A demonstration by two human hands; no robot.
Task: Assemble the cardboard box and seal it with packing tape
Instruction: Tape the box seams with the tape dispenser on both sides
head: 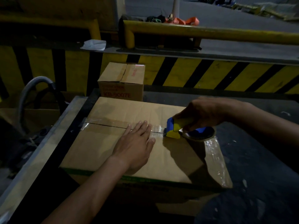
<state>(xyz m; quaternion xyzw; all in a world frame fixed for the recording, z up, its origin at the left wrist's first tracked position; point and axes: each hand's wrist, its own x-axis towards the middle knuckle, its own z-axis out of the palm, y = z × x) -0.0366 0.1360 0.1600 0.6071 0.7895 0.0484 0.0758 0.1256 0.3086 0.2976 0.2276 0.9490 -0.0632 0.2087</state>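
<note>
The right hand [202, 113] has its grip closed around the blue-and-yellow tape dispenser [174, 129], which is pressed onto the centre seam near the right edge of the cardboard box [113, 147]. The left hand [137, 143] lies flat and open on the clear tape [103, 122] along that seam. The box sits on the dark counter [258, 159], with a smaller carton [121, 81] behind it.

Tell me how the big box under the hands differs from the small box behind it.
The big box lies wide and flat in front; the small box stands taller and narrower behind it. The big box has shiny tape along its top seam, with the left hand pressing it and the right hand holding the tape dispenser; nobody touches the small box. The small box's side shows red print. Both are brown cardboard with closed flaps.
</note>
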